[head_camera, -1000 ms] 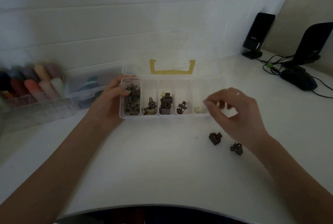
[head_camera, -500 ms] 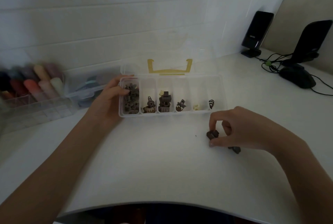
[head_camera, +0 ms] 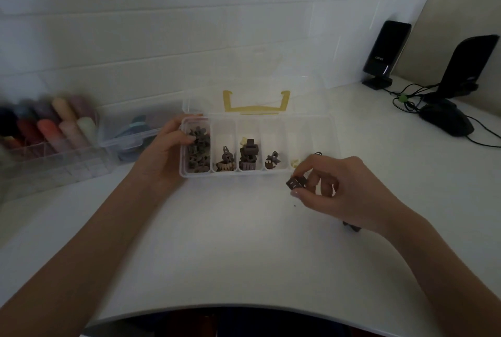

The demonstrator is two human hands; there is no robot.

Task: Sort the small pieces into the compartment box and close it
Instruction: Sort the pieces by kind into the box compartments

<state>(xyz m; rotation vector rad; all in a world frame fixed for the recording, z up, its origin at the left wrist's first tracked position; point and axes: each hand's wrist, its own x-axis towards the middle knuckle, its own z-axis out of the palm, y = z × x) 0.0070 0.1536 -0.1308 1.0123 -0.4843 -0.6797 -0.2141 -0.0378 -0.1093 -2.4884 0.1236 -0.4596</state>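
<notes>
A clear compartment box (head_camera: 271, 174) lies open on the white table, its lid with a yellow latch (head_camera: 256, 105) standing behind it. Small dark clips fill the left compartments; a cream piece (head_camera: 294, 162) sits further right. My left hand (head_camera: 165, 152) grips the box's left end. My right hand (head_camera: 339, 193) pinches a small dark square clip (head_camera: 296, 182) between thumb and fingers, lifted just in front of the box's right part. Another dark piece (head_camera: 352, 226) lies on the table, half hidden under my right wrist.
Left of the box stand a clear organiser with coloured cylinders (head_camera: 48, 130) and a clear lidded container (head_camera: 130, 133). At the back right are two black speakers (head_camera: 385, 52), a black mouse (head_camera: 447, 120) and cables. The table's curved front edge (head_camera: 244, 307) is near me.
My right hand dropped from the box to the table, closed on the dark square clip and has lifted it toward the box. My left hand stayed on the box.
</notes>
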